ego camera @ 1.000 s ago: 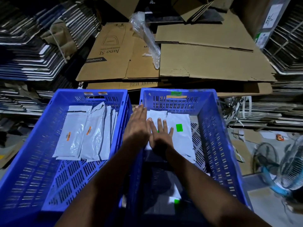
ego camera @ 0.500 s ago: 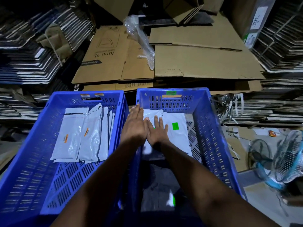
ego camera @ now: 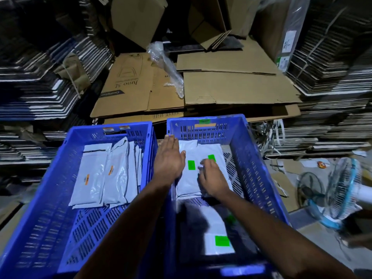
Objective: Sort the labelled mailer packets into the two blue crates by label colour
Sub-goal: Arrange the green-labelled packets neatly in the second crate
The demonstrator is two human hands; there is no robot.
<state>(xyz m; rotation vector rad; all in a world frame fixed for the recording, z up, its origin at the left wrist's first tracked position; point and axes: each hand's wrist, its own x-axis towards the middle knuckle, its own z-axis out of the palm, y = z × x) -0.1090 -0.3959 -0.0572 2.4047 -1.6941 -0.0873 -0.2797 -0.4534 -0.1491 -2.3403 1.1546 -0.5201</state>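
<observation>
Two blue crates stand side by side. The left crate [ego camera: 60,168] holds several white mailer packets with orange labels [ego camera: 94,176]. In the right crate [ego camera: 253,168] lie white packets with green labels [ego camera: 191,178] at the far end, and another green-labelled packet [ego camera: 219,238] lies near me. My left hand [ego camera: 169,158] rests flat, fingers together, on the left edge of the far packets. My right hand [ego camera: 211,178] lies on the same packets with its fingers curled at one packet's edge; whether it grips it is unclear.
Flattened cardboard sheets [ego camera: 231,87] and a clear plastic bag [ego camera: 167,67] lie behind the crates. Stacks of folded cartons [ego camera: 30,87] rise on both sides. A pedestal fan [ego camera: 342,192] lies on the floor to the right.
My right hand has moved right and curled its fingers, which uncovers a second green label on the far packets. The left hand stays at the packets' left edge.
</observation>
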